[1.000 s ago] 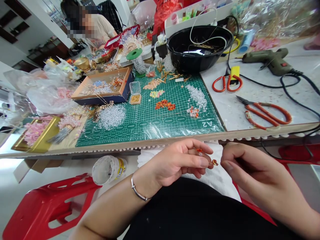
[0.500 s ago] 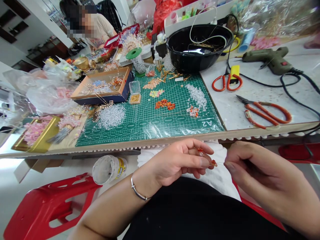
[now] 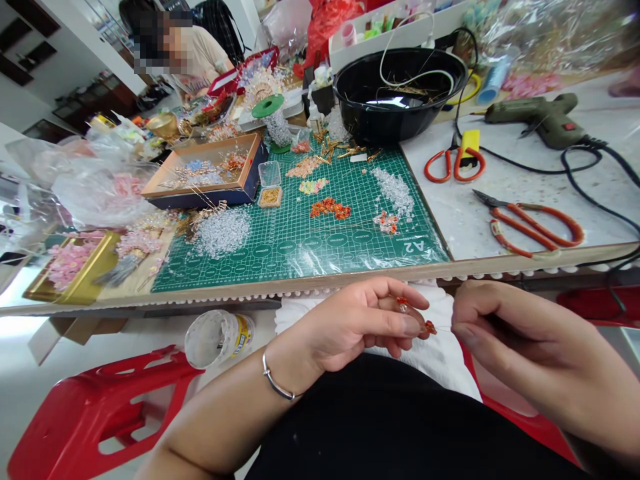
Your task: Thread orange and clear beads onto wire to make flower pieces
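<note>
My left hand (image 3: 370, 323) is closed in a pinch over my lap, holding a small cluster of orange-red beads (image 3: 429, 328) between thumb and fingers. Another orange-red and clear bead (image 3: 402, 304) shows between its fingers. Close by on the right, my right hand (image 3: 520, 347) is pinched shut at the end of a faint thin wire (image 3: 444, 329) that runs toward the beads. Its other fingertips are hidden. In front of both hands, a green cutting mat (image 3: 280, 257) carries a pile of orange-red beads (image 3: 330, 209) and a pile of clear beads (image 3: 223, 232).
Orange-handled pliers (image 3: 530, 223), orange-handled scissors (image 3: 455, 165) and a glue gun (image 3: 545, 120) lie at right. A black basin (image 3: 400, 100) stands behind the mat, an open box (image 3: 205, 173) at left. A red stool (image 3: 100, 413) is below; a person (image 3: 200, 60) sits across.
My right hand has shifted very slightly to the right, and the wire between the hands shows a little more. The left hand keeps its pinch on the beads.
</note>
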Demonstrator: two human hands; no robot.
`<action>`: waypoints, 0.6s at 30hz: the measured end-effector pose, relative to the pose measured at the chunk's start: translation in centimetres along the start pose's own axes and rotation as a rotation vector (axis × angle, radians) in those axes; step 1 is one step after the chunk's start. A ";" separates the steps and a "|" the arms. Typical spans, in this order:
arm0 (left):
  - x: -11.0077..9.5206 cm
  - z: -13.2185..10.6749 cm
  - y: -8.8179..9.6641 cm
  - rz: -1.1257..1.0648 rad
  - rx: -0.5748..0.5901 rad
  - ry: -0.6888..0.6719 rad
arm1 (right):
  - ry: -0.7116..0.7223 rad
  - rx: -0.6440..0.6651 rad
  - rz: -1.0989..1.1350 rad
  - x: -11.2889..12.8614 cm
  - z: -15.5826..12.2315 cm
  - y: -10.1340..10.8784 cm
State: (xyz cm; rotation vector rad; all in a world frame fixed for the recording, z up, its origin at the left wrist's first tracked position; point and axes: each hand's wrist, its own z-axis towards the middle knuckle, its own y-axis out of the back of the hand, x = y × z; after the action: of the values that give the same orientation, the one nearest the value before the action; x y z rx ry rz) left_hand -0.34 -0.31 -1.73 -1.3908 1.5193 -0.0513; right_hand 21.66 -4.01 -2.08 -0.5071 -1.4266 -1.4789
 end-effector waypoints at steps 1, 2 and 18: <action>0.0 0.0 0.0 -0.002 -0.002 0.003 | -0.011 0.005 0.001 -0.1 -0.1 0.0; 0.0 0.0 0.0 -0.004 -0.005 0.003 | -0.017 0.009 0.005 -0.1 -0.1 0.0; 0.1 0.0 -0.1 -0.015 0.018 0.010 | -0.252 0.081 0.175 -1.9 -0.3 -0.1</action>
State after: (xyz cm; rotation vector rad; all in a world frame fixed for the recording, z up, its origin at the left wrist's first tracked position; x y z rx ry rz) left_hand -0.23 -0.42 -1.77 -1.3896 1.5131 -0.0804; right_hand 22.49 -3.64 -3.73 -0.7686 -1.5867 -1.2450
